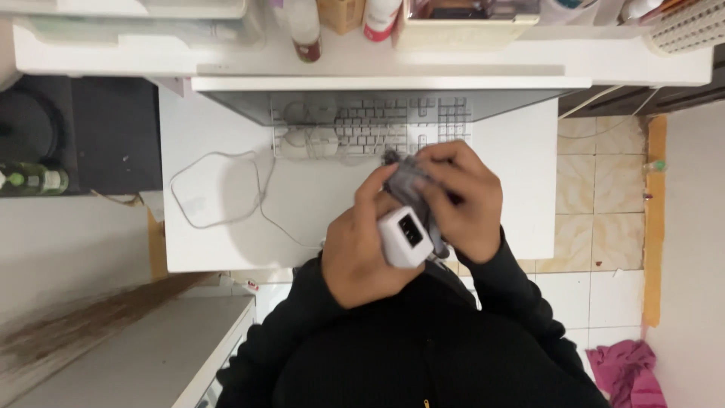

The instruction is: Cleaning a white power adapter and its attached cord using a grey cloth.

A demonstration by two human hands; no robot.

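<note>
Both hands are up over the near edge of the white desk (226, 227), close to the chest. The left hand (359, 253) is curled around a small white charger block (405, 238), thumb along one side, fingers wrapped beneath, so its port face tilts up toward the camera. The grip looks like a steadying one, holding the block in place while the other hand works. The right hand (464, 200) closes over a bundle of grey cord (408, 185) just above the block, fingers bent tight and pinching the coils against the palm; holding them bunched like this stops them from springing loose.

Behind the hands sits a white keyboard (377, 128) with a white mouse (306, 140) beside it, its thin cable (219, 193) looping across the desk. A shelf (362, 60) above carries bottles and boxes, cut off by the top of the frame. A green bottle (30, 180) lies at far left, and a pink cloth (627, 374) is on the tiled floor at lower right.

Hard to make out: where the cord joins the block, since the right fingers cover it. Motion blur softens the coils, so how many loops there are can't be told.
</note>
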